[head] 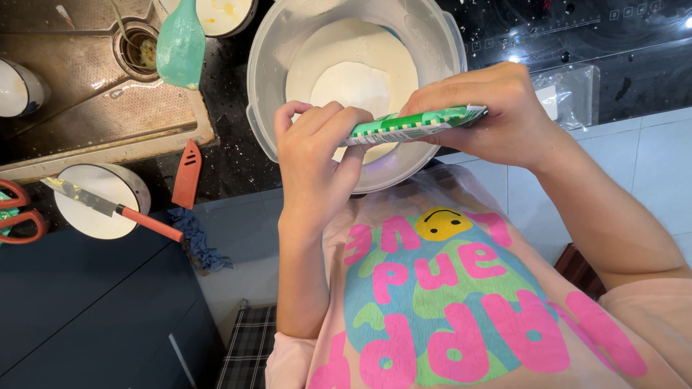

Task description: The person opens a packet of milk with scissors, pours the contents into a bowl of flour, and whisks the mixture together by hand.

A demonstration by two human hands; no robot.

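Head view shows a green-and-white sachet (412,124) held flat over the clear bowl (268,65) of white batter. The left hand (317,155) pinches one end, the right hand (479,115) clasps the other. It looks light, thin and bendable, probably best gripped at its sealed ends.
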